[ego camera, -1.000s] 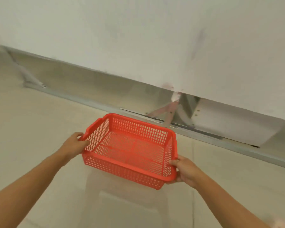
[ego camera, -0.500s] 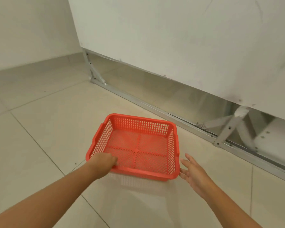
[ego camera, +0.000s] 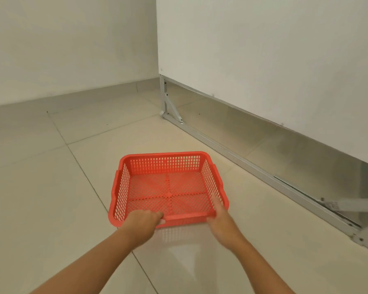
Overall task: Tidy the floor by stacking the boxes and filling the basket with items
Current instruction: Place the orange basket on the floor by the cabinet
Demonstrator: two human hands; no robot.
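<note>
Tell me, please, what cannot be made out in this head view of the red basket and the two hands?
- Right hand: motion-blurred, so whether it touches or grips the red basket is unclear.
- Left hand: its fingertips curl over the basket's near rim, hidden behind the knuckles.
- Boxes and items to tidy: none in frame.
- Metal frame under the white panel: cut off at the right edge, blurred there.

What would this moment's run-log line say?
stage: placing basket | basket: on tiled floor, nothing inside | left hand: grips near rim | right hand: at near right corner, fingers straight | boxes: not in view
</note>
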